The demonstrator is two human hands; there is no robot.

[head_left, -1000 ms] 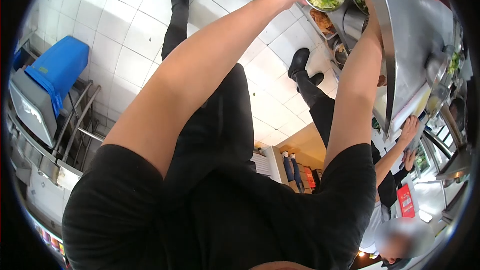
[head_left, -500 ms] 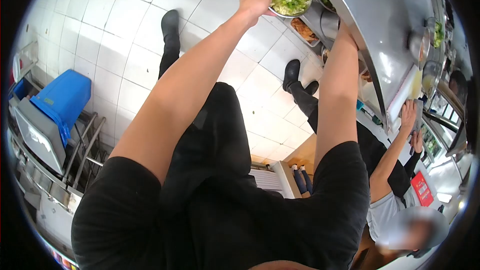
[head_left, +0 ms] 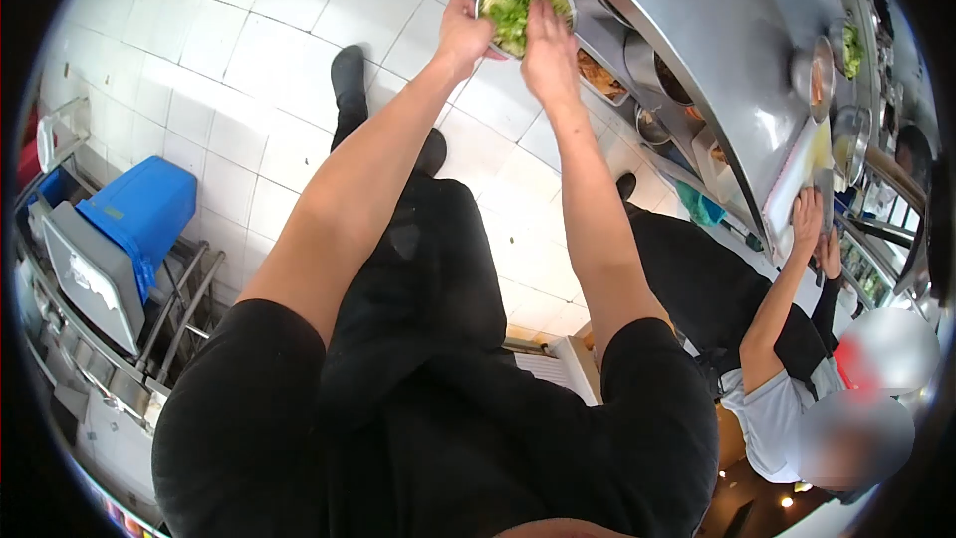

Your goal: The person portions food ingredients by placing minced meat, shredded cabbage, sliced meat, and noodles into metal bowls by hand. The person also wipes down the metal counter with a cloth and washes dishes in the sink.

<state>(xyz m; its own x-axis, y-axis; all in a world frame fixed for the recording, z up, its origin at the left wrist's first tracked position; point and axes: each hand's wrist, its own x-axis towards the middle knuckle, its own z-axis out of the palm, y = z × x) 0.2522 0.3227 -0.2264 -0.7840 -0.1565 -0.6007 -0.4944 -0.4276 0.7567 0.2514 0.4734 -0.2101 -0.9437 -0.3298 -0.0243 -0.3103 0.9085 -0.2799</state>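
Observation:
A round metal bowl (head_left: 572, 15) full of chopped green and pale yellow vegetables (head_left: 510, 8) is at the top centre. My left hand (head_left: 466, 37) grips the bowl's rim on its left side. On the right part of the vegetables lies my right hand (head_left: 548, 48), its fingers extended and resting on the greens. Whether anything is beneath those fingers is hidden.
A steel counter (head_left: 687, 20) runs along the right, with food containers under its edge, including a tray of brown food (head_left: 600, 76). At the right a co-worker (head_left: 767, 339) handles a knife (head_left: 826, 201) over a white board. A blue bin (head_left: 149, 209) stands left.
My right hand has come out from under the counter edge onto the vegetables. My left hand still holds the bowl, which now appears lower and further left in view.

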